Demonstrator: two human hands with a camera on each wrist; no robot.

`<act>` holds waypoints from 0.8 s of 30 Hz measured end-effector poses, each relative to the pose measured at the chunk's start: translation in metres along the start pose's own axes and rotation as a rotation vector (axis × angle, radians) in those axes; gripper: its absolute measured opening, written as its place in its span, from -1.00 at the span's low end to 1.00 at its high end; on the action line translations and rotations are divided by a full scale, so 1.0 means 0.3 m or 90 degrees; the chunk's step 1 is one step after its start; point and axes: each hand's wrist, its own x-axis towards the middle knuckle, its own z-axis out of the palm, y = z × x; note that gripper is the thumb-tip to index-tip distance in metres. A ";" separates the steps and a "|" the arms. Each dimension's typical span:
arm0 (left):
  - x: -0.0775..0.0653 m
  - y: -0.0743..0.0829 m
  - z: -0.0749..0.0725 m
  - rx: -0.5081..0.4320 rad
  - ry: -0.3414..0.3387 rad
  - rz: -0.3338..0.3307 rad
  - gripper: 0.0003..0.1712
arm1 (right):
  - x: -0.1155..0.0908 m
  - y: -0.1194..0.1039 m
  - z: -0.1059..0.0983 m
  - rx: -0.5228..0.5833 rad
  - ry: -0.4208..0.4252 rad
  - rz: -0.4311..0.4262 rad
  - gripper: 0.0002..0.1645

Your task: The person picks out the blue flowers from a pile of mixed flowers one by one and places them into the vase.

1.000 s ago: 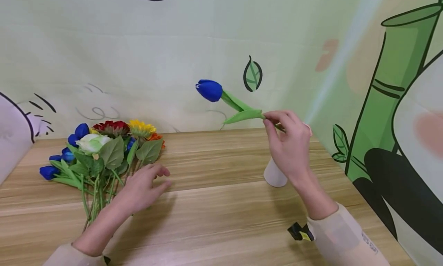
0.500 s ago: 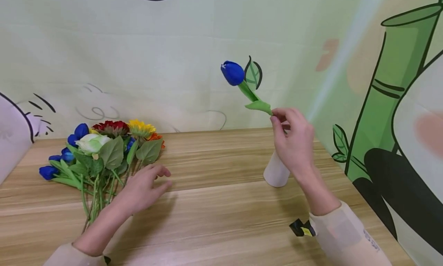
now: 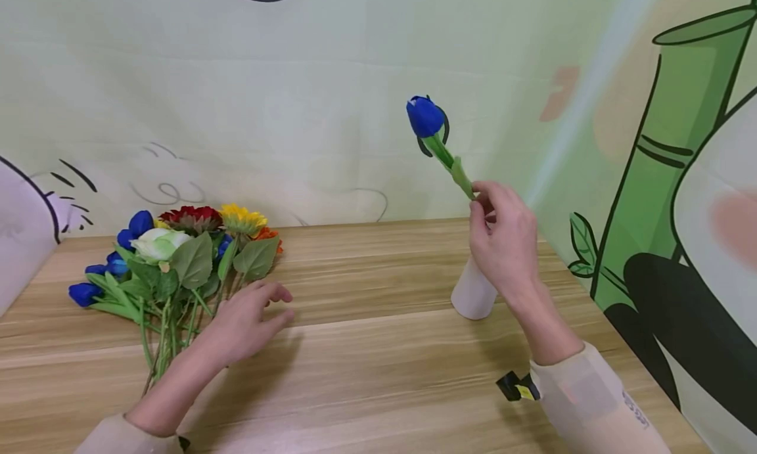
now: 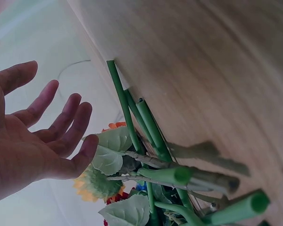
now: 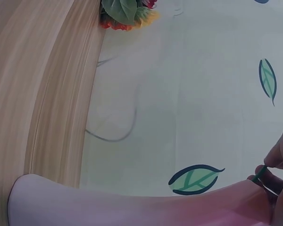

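Observation:
My right hand [image 3: 507, 237] pinches the green stem of a blue tulip [image 3: 424, 117] between thumb and fingertips. The bloom leans up and to the left. Below that hand stands a pale vase [image 3: 473, 295], its upper part hidden in the head view. In the right wrist view, a short piece of stem [image 5: 259, 173] shows between the fingers, close to the mouth of the vase [image 5: 146, 209]; whether its end is inside, I cannot tell. My left hand [image 3: 251, 319] hovers with loose fingers beside the bunch of flowers [image 3: 160, 245], holding nothing.
The bunch lies on the wooden table [image 3: 355, 362] at left, with blue tulips, a white rose [image 3: 158, 244], a red flower [image 3: 190, 219] and a yellow flower [image 3: 242, 219]. Its stems point toward the front. A printed cloth backdrop [image 3: 266, 112] rises behind the table.
My right hand has shifted slightly right, and the tulip has swung from nearly sideways to more upright, its bloom moving up and right. The left hand has stayed in place.

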 end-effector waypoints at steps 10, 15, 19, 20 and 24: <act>-0.002 0.000 -0.002 0.000 -0.002 0.001 -0.73 | -0.012 0.003 -0.008 -0.056 -0.029 0.051 -0.87; -0.001 -0.001 -0.002 -0.006 -0.003 0.002 -0.73 | -0.015 0.004 -0.010 -0.064 -0.038 0.087 -0.90; -0.003 -0.001 -0.002 -0.013 -0.006 -0.002 -0.73 | -0.013 0.007 -0.006 -0.053 -0.022 0.080 -0.85; -0.003 -0.001 -0.001 -0.014 -0.007 -0.003 -0.74 | -0.012 0.007 -0.006 -0.050 -0.017 0.074 -0.83; -0.003 -0.002 0.000 -0.013 -0.009 -0.005 -0.73 | -0.007 0.006 -0.007 -0.044 -0.009 0.066 -0.74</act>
